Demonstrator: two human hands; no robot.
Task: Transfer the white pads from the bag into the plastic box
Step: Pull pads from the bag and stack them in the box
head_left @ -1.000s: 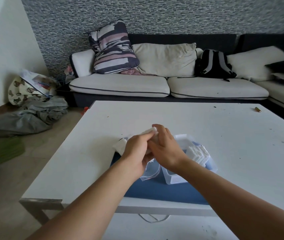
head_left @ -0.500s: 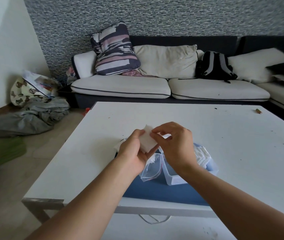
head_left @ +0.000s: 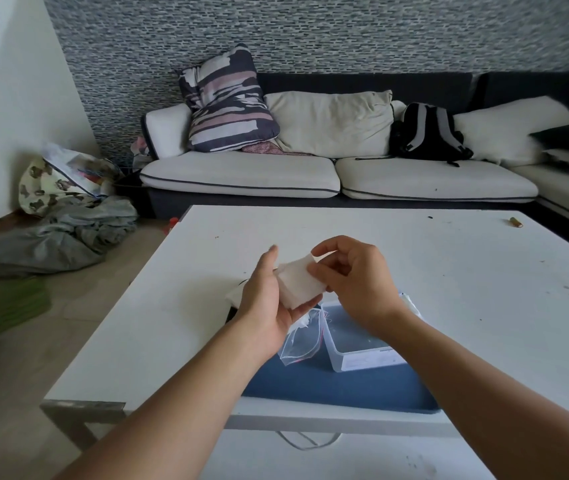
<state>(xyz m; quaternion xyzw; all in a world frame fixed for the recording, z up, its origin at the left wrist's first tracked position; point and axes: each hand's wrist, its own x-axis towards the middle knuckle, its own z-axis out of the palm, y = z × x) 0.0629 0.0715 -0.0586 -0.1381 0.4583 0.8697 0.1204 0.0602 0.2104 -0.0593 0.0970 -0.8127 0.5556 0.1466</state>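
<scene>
A small stack of white pads (head_left: 299, 284) lies across the fingers of my left hand (head_left: 266, 299), held above the table. My right hand (head_left: 355, 282) pinches the stack's right edge between thumb and fingers. Below the hands, a clear zip bag (head_left: 299, 344) with a red seal strip rests on a blue mat (head_left: 341, 388). Right of the bag stands the clear plastic box (head_left: 355, 358); my right wrist hides most of its inside. A few white pads (head_left: 411, 303) show past that wrist.
The white table (head_left: 449, 278) carries a small brown object (head_left: 515, 222) at its far right. A sofa with cushions and a black backpack (head_left: 428, 133) stands behind. Grey clothes (head_left: 54, 240) and bags lie on the floor at left.
Both hands have lifted the pads clear of the bag and spread slightly apart. The stack now shows flat between them, and the head view has shifted a little closer.
</scene>
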